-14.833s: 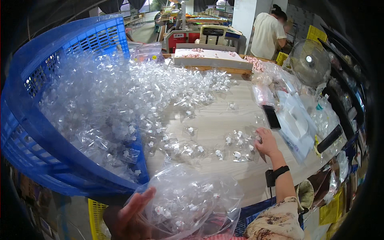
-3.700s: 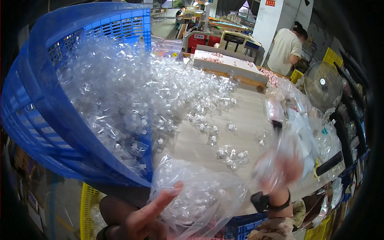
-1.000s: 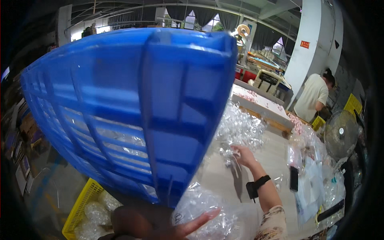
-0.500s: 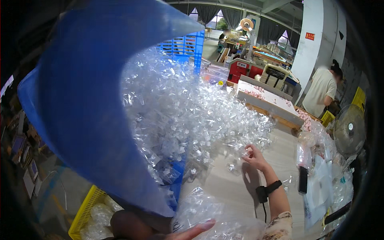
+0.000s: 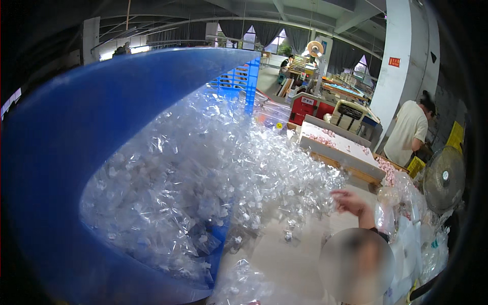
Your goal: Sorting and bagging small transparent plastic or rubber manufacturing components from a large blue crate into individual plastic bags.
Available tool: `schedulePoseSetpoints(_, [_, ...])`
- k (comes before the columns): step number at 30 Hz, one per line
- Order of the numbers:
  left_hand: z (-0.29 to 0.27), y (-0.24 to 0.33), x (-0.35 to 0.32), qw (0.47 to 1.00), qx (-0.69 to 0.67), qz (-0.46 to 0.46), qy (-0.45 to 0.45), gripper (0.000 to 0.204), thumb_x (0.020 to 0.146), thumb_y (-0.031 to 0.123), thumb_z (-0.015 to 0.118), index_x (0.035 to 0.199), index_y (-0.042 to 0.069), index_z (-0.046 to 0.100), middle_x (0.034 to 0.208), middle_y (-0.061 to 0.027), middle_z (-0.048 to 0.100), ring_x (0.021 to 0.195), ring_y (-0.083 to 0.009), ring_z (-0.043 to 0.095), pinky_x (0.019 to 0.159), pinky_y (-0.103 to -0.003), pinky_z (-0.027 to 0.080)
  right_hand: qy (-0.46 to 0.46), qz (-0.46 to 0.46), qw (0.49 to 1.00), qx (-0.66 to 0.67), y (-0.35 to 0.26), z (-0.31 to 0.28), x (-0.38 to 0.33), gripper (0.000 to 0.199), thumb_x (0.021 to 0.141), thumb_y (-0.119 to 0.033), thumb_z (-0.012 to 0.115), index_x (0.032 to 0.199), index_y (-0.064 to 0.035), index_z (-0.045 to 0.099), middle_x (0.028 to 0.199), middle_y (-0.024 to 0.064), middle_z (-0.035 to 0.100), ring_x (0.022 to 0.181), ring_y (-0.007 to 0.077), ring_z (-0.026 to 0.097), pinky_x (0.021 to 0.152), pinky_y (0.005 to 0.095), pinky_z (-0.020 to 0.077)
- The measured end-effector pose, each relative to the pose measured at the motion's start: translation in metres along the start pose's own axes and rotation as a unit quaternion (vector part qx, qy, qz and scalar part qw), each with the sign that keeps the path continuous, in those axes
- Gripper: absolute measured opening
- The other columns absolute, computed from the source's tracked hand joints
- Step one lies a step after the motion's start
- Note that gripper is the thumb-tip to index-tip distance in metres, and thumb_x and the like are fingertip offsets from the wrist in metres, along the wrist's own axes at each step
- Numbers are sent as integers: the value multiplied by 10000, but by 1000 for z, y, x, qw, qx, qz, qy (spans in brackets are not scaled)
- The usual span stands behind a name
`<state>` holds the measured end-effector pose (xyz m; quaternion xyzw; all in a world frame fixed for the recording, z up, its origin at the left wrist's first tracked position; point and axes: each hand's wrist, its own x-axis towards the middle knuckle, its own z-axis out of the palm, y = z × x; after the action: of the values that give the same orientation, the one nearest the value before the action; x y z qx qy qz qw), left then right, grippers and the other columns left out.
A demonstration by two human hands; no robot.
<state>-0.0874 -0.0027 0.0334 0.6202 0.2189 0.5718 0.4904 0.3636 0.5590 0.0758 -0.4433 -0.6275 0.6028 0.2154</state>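
Note:
A large blue plastic tub [image 5: 46,178] lies tipped on its side at the left, its mouth toward the table. Small clear plastic packets [image 5: 203,157], each with a whitish piece inside, fill it and spread over the pale tabletop [image 5: 284,262]. My right hand [image 5: 352,202] is just off the right edge of this heap, a little blurred, fingers stretched out and holding nothing that I can see. A round blur covers much of my right forearm. At the near edge sits a clear bag [image 5: 241,284] with packets in it. My left hand is out of sight.
Clear bags and film [image 5: 404,244] crowd the right side, beside a round fan [image 5: 444,178]. Behind the heap stand a white tray [image 5: 340,145] with pink pieces and a blue crate [image 5: 239,81]. A co-worker [image 5: 408,129] stands at the far right.
My right hand has moved right, away from the single packets near the heap's front. My left hand has left the view. The tub has swung lower, and more of its contents show.

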Motion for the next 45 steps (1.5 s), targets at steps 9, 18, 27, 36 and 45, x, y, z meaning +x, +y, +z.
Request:
schedulePoseSetpoints(9, [58,-5,178,999,-42,-13,19,810,731,-217,497,1448,-72,150,1479,-341,144,398,-15,327,400,-225,273,374,-152,912,-73,1,-79,130,541,855,-338,637,1239,16,497,1174,204,554,1062,297,567,843,373,493])
schedulePoseSetpoints(18, [58,5,184,995,-54,-79,5,802,731,-209,483,1434,-116,109,1456,-394,104,406,-6,366,393,-226,280,111,127,826,-538,69,29,97,868,754,-785,438,1463,-318,259,1554,155,-11,1401,447,62,1022,704,181])
schedulePoseSetpoints(27, [50,-2,188,989,-106,-78,-64,800,729,-207,473,1432,-122,99,1453,-400,96,413,-4,385,392,-227,285,114,140,836,-518,89,88,-59,892,793,-757,424,1491,-278,144,1539,204,59,1396,443,117,1052,635,213])
schedulePoseSetpoints(36, [57,-4,186,982,-148,0,-119,791,722,-208,443,1420,-146,76,1456,-400,76,429,-9,430,396,-227,311,319,-167,930,-74,116,88,-181,659,925,-247,544,1470,-101,205,1488,171,273,1341,305,333,1097,367,270])
schedulePoseSetpoints(45, [59,-2,180,974,-95,-69,-194,775,725,-182,514,1402,-165,137,1425,-401,200,429,-43,448,416,-221,351,246,-110,775,-571,134,128,-216,692,723,-366,739,1319,-131,477,1295,216,460,1239,380,395,982,406,354])
